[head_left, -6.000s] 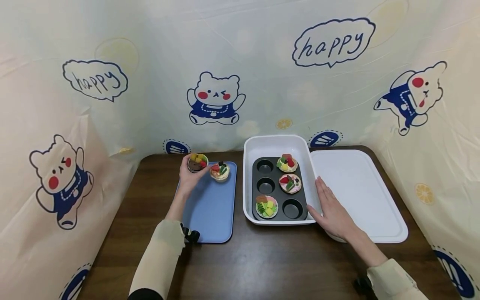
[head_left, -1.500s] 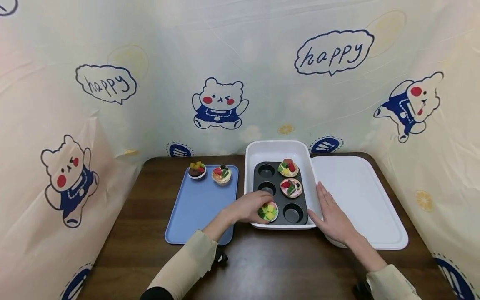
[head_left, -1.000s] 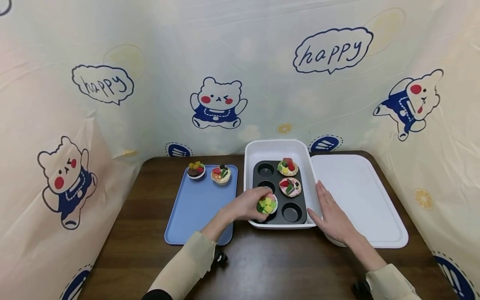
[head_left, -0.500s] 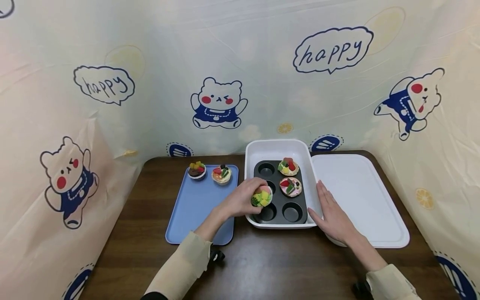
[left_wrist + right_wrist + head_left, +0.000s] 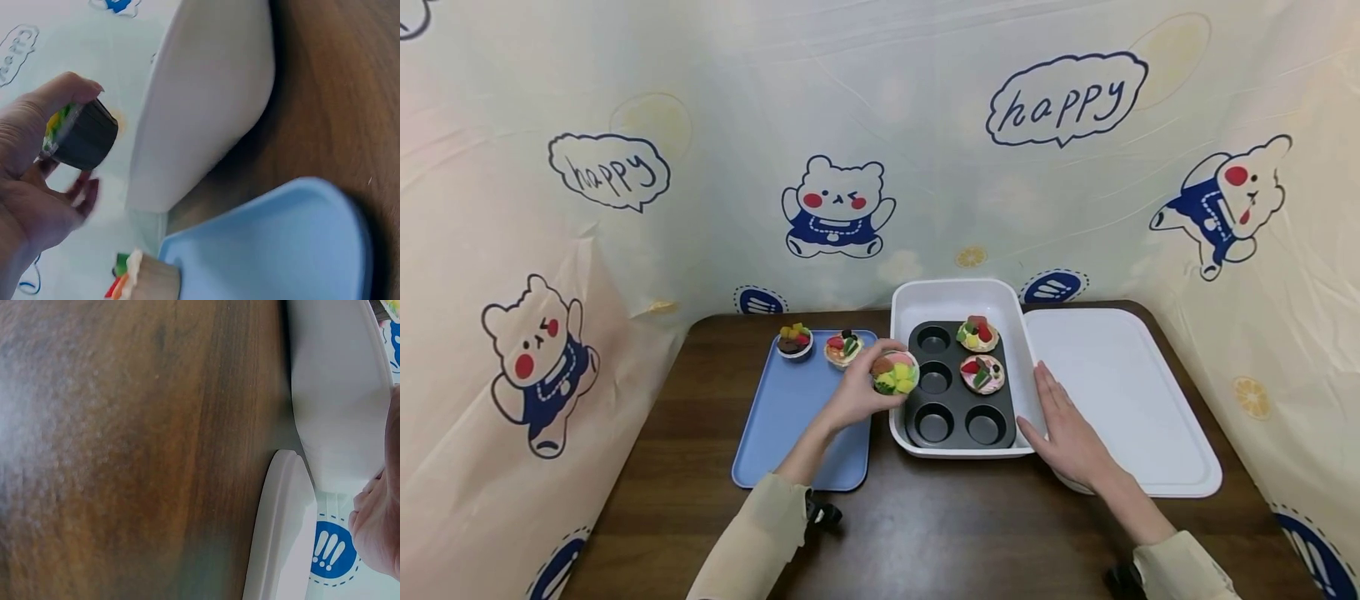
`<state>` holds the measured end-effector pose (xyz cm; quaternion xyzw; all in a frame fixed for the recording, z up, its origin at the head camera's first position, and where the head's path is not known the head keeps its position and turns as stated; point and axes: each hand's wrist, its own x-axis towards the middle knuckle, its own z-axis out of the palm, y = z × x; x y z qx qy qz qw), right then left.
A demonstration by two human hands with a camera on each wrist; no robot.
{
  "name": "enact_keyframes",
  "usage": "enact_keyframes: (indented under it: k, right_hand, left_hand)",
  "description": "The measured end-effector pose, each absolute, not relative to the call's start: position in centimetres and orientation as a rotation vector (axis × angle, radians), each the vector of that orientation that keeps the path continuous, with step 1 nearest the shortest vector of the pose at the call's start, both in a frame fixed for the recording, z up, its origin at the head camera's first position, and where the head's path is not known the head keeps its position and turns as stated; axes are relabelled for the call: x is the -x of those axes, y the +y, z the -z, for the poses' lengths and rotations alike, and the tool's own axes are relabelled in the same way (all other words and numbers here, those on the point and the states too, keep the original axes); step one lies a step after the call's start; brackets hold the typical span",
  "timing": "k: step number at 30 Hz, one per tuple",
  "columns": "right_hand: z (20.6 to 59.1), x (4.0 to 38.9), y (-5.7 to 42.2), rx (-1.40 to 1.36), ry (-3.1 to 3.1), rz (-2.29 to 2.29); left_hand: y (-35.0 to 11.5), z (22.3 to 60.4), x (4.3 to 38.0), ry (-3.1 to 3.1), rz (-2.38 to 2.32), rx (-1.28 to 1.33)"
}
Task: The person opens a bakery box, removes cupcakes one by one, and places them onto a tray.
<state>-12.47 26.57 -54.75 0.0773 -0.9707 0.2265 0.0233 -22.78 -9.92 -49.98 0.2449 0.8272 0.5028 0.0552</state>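
Observation:
My left hand (image 5: 852,392) grips a toy cupcake (image 5: 896,375) topped with yellow cubes and green bits, in the gap between the blue tray and the white bin. In the left wrist view the cupcake's dark cup (image 5: 89,135) shows between thumb and fingers, raised above the tray's level. My right hand (image 5: 1067,429) lies with straight fingers against the right side of the white bin (image 5: 951,298). Inside that bin sits a dark muffin pan (image 5: 958,404). Two fruit-topped cupcakes stand in its right column, a far one (image 5: 977,333) and a middle one (image 5: 982,374).
On the blue tray (image 5: 801,433), a chocolate cupcake (image 5: 794,342) and a cream cupcake (image 5: 842,347) stand at the far end. A white lid (image 5: 1123,400) lies right of the bin. The brown table (image 5: 925,533) extends in front, with a printed cloth behind.
My left hand has lifted the yellow-and-green cupcake out of the pan's near left cup and carried it left and up over the bin's edge. The right hand stays put.

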Motion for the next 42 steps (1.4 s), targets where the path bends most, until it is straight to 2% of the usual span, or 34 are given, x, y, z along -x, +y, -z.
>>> enact_keyframes:
  k: [14, 29, 42]
  right_hand:
    - [54.7, 12.4, 26.6, -0.23, -2.986, -0.727]
    - [55.1, 12.4, 26.6, -0.199, -3.03, -0.732]
    - [55.2, 12.4, 26.7, -0.201, -3.031, -0.728]
  left_hand:
    - [-14.2, 50.2, 22.8, 2.445, -1.728, -0.531]
    - [-16.0, 53.6, 23.0, 2.329, -2.007, -0.202]
    - [-17.1, 55.5, 23.2, 2.512, -1.962, -0.089]
